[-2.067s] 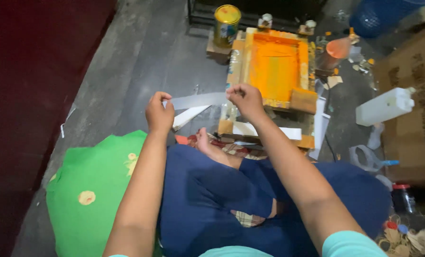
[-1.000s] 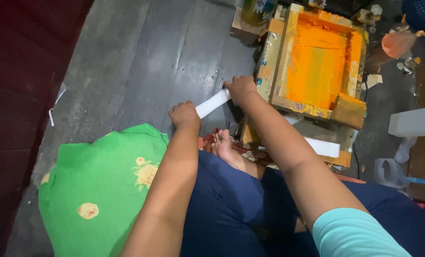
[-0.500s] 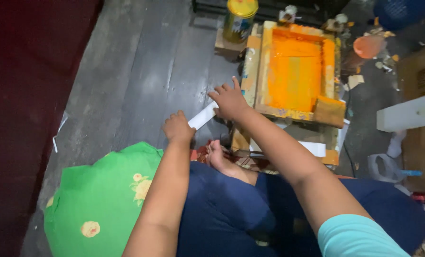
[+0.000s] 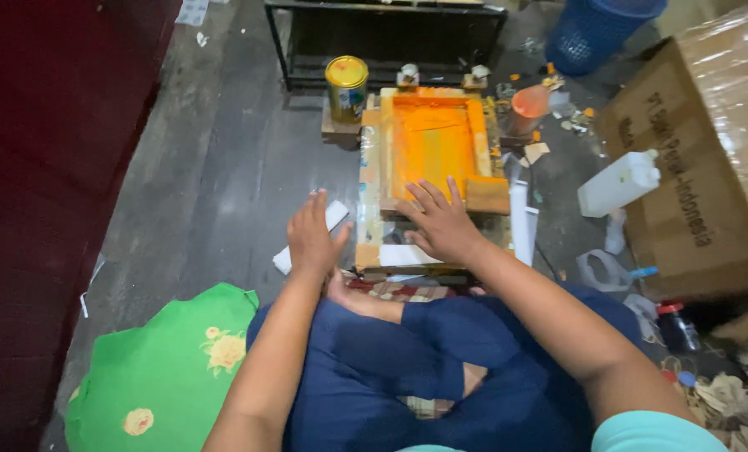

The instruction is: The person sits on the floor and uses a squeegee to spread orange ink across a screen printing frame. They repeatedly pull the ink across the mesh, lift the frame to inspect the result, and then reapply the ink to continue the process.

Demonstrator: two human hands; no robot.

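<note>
I sit cross-legged on a dark floor facing a wooden screen-printing frame (image 4: 371, 159) whose mesh is covered in orange ink. My left hand (image 4: 313, 236) rests flat on a white paper strip (image 4: 336, 215) lying on the floor just left of the frame. My right hand (image 4: 438, 221) lies spread, palm down, on the frame's near wooden edge, holding nothing. Another white sheet (image 4: 409, 254) sits under the frame's front, beside my right hand.
A yellow-lidded tin (image 4: 346, 86) stands behind the frame's left corner. An orange cup (image 4: 529, 105), a white plastic jug (image 4: 618, 182), a large cardboard box (image 4: 709, 159) and a blue basket (image 4: 596, 29) stand to the right. A green floral cloth (image 4: 160, 377) lies by my left knee.
Both hands held the white strip up between them earlier. They have lowered it; the strip now lies on the floor under my left hand, and my right hand has moved onto the frame.
</note>
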